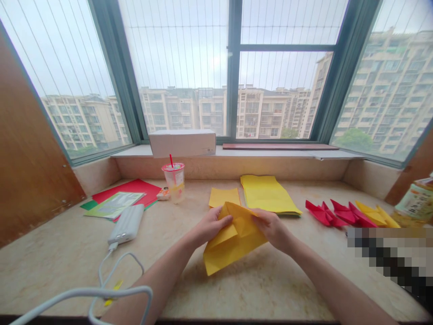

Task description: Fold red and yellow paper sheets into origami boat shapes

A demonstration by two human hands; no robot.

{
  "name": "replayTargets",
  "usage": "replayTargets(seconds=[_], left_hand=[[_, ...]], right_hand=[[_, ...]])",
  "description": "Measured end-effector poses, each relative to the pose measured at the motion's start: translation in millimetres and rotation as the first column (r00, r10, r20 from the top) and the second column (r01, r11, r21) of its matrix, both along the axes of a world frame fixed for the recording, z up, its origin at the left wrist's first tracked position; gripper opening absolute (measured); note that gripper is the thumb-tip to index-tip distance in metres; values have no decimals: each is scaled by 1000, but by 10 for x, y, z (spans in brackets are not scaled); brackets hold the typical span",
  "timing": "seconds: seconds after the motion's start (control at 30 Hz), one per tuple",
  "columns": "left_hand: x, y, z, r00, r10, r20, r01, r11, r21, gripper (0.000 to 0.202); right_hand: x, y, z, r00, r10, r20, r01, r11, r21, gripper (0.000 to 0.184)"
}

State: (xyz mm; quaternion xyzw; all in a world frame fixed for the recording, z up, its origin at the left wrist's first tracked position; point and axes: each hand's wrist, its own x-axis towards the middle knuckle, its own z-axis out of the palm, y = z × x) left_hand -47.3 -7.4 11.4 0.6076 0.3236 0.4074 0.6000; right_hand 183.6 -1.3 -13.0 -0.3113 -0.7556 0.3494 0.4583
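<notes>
A partly folded sheet of yellow paper (241, 239) is held tilted just over the counter, with creases and a raised flap on its face. My left hand (216, 223) pinches its left side, thumb on top. At the upper right edge, my right hand (270, 223) grips the same paper; some of its fingers are hidden behind. Just beyond the hands lies a small yellow-orange paper piece (223, 197). Next to that is a stack of yellow sheets (267, 194).
Red folded paper shapes (324, 214) and a yellow folded shape (377, 214) lie at right by a bottle (416, 201). Leftward are a plastic cup with straw (175, 183), a white power bank (126, 223) with a looping cable (98, 292), and red sheets (135, 189). A white box (182, 143) sits on the sill.
</notes>
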Motion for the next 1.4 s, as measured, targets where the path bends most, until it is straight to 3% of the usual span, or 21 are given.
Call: replayTargets(seconds=[0.1,0.27,0.37,0.5,0.6,0.7,0.83,0.9,0.97,1.03,1.1,1.13,1.2,1.27,1.3,1.4], left_hand=[[19,3,-13,1000,20,24,-20,1000,-17,40],[45,-10,-6,1000,14,19,-13,997,-79,44],[26,-8,6,1000,4,-19,-6,996,-84,43],[-14,28,-3,995,74,-60,-76,997,-27,37],[-14,62,-28,992,123,-38,-122,992,17,35],[8,67,-33,988,153,-12,-152,988,37,34],[11,28,25,997,54,46,-54,999,4,39],[2,11,62,998,-2,63,3,1000,-17,42],[-1,9,88,996,42,78,-41,999,-11,43],[9,20,98,976,175,129,-177,984,8,42],[32,39,93,917,340,207,-351,936,18,39],[48,47,85,878,411,245,-427,904,17,38],[89,58,58,807,510,296,-537,843,12,39],[134,58,22,774,548,317,-582,813,13,40],[155,53,2,769,552,323,-589,808,20,40],[197,23,-41,797,524,300,-562,825,51,39]], right_hand=[[57,4,-34,976,-34,215,-14,976,215,51],[96,-16,-61,898,-141,417,-32,924,381,77],[82,-77,-17,874,-150,461,-64,907,416,75],[30,-170,73,877,-95,471,-102,921,375,57],[-19,-169,102,916,-89,391,-34,954,297,40],[-53,-115,78,974,-131,184,105,984,144,35],[-47,-62,41,989,-146,3,146,985,-93,41],[-27,-51,56,975,-221,15,221,975,-26,40],[-1,-37,89,938,-346,2,343,930,130,39],[19,-18,115,889,-452,-68,456,862,220,48],[12,-7,111,870,-477,-126,492,855,165,69],[-10,-11,95,888,-439,-136,452,887,88,81],[-98,-40,40,956,-250,-150,236,966,-110,99],[-226,-85,-22,976,-18,-215,-40,964,-262,107],[-289,-105,-45,965,37,-260,-110,956,-271,107],[-385,-117,-65,942,6,-335,-87,969,-229,102]])
